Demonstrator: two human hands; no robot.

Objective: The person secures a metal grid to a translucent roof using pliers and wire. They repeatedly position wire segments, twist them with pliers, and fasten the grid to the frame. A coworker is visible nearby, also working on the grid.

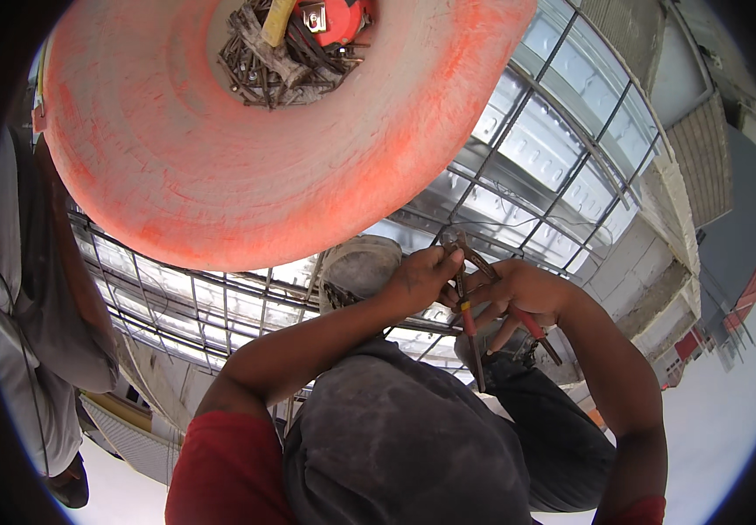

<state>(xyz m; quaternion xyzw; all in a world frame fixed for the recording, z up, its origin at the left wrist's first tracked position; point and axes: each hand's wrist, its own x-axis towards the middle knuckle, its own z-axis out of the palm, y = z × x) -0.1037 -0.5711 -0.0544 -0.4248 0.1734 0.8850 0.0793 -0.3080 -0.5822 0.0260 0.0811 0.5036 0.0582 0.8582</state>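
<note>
1. The left hand [421,276] sits just right of the frame's centre, fingers curled closed and pinched at the head of the pliers [465,302], where the tool meets the rebar grid [561,166]. Whether it also pinches a tie wire there cannot be told.
2. The right hand [518,293] lies just beside the left, on its right, wrapped around the pliers' handles; the fingers are folded over them, not spread.
3. The pliers have red-sleeved handles that splay downward: one runs toward the lower centre, the other toward the lower right, past the right wrist.
4. The rebar grid fills the upper right and runs across the middle of the frame, thin dark bars crossing in squares over shiny corrugated metal decking [531,131].
5. A large orange bucket [220,175] takes up the upper left and top centre, seen from above its rim. Inside lie a tangle of rusty nails and wire pieces [264,70], a yellow tool handle [277,19] and a red object [338,17].
6. A pale round hard hat [360,267] rests just left of the left hand, touching the forearm's upper edge in the view.
7. Another person's grey trouser leg [37,289] stands at the far left edge, with a dark shoe [70,481] at the lower left.
</note>
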